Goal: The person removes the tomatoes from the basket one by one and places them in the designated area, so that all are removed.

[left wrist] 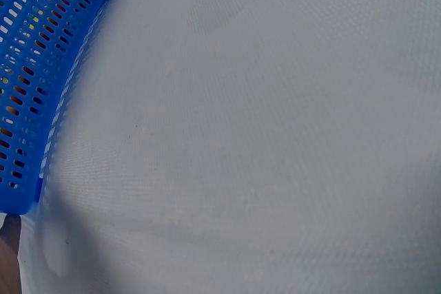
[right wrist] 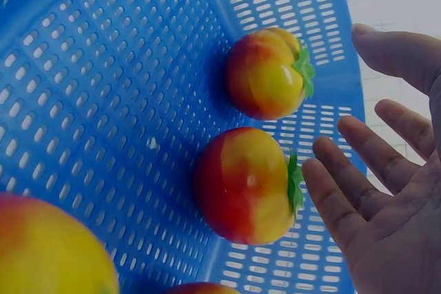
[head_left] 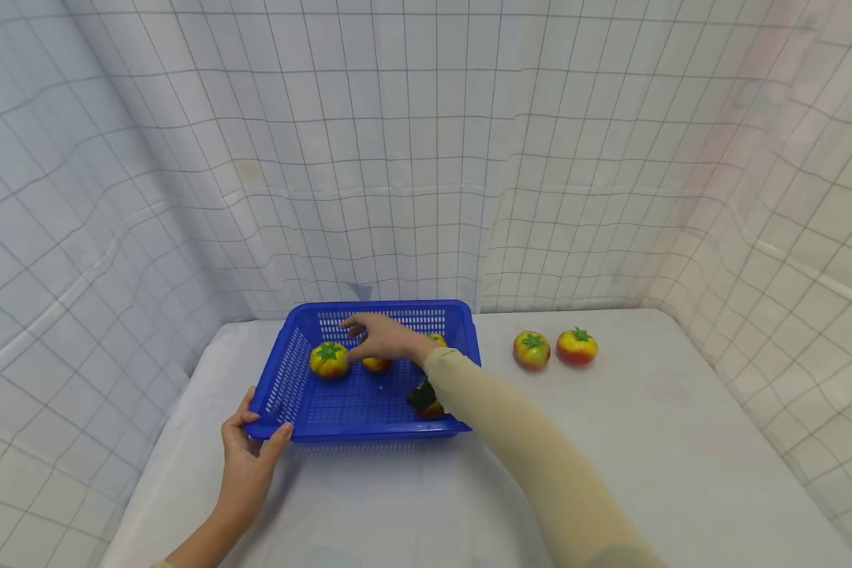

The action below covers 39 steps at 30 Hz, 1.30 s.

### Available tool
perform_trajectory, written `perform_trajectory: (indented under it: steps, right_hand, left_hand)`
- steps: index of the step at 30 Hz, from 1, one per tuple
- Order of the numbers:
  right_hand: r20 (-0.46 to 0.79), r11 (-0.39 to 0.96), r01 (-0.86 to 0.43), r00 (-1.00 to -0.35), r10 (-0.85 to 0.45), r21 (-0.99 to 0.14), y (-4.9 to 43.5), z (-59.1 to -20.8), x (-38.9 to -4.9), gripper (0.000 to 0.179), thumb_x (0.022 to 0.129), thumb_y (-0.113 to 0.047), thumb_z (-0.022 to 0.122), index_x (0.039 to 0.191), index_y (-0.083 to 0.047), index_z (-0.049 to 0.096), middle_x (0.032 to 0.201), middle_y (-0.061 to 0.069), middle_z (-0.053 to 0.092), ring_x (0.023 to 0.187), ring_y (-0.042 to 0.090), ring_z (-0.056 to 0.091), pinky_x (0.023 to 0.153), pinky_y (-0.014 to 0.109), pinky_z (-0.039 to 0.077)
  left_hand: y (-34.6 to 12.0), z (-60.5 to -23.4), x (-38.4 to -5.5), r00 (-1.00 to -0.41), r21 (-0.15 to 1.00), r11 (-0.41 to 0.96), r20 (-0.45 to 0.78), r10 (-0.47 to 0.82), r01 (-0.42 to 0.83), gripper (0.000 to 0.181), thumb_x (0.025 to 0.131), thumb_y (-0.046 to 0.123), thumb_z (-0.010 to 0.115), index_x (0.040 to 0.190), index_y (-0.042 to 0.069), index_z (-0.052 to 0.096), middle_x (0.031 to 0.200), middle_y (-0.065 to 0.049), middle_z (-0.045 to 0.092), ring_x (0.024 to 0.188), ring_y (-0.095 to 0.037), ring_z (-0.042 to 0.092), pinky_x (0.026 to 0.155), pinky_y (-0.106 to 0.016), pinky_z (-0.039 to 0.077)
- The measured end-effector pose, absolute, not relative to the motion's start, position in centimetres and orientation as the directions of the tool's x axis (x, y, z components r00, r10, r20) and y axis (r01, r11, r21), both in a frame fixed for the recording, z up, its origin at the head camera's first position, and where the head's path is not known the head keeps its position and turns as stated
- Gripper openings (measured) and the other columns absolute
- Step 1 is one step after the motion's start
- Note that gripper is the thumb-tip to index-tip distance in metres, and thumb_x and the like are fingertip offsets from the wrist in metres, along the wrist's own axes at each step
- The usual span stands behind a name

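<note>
A blue plastic basket [head_left: 369,432] with slotted walls stands on the white-covered table. My left hand [head_left: 247,467] grips its near left corner, thumb and fingers at the rim. Over the basket is my right hand [head_left: 386,338], fingers spread and nothing between them. Below the fingertips, in the right wrist view, a red and yellow tomato-like fruit [right wrist: 244,185] with a green leafy top lies near the wall, beside a second such fruit [right wrist: 265,74]. Another yellow fruit [right wrist: 48,253] fills the lower left corner. The right forearm partly covers a fruit with dark green leaves [head_left: 426,398].
Two more tomato-like fruits, a greenish one [head_left: 532,350] and a yellow-red one [head_left: 577,347], lie on the table [head_left: 653,442] right of the basket. A white cloth with a grid pattern [head_left: 426,158] hangs around the back and sides.
</note>
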State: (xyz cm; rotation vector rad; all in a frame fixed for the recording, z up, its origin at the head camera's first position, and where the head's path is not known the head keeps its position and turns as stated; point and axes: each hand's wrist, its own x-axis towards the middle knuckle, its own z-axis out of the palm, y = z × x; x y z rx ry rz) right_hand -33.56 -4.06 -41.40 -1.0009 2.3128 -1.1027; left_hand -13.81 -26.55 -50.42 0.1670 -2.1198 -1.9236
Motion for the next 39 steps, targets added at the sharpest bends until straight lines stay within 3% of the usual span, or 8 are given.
perform_trajectory:
  steps: [11, 39]
  right_hand:
    - [-0.051, 0.505, -0.467, -0.695, -0.717, -0.726, -5.7, -41.8, -33.8, 0.063, 0.093, -0.026, 0.077, 0.148, -0.010, 0.052, 0.142, 0.010, 0.058, 0.128, 0.022, 0.053, 0.107, 0.038, 0.045]
    - [-0.145, 0.643, -0.487, -0.720, -0.679, -0.591, -9.0, -43.8, -34.9, 0.070, 0.087, -0.025, 0.084, 0.148, -0.019, 0.052, 0.147, 0.000, 0.055, 0.129, 0.018, 0.053, 0.110, 0.040, 0.042]
  left_hand:
    - [-26.4, -50.3, -13.8, -0.955, 0.988, 0.127, 0.116, -0.271, 0.084, 0.046, 0.105, 0.016, 0.061, 0.124, 0.020, 0.019, 0.170, 0.007, 0.004, 0.149, -0.038, 0.020, 0.093, -0.004, 0.039]
    - [-26.5, -50.2, -13.7, -0.958, 0.989, 0.104, 0.130, -0.256, 0.107, 0.045, 0.105, 0.012, 0.059, 0.124, 0.018, 0.019, 0.170, 0.005, 0.003, 0.149, -0.041, 0.019, 0.094, -0.006, 0.041]
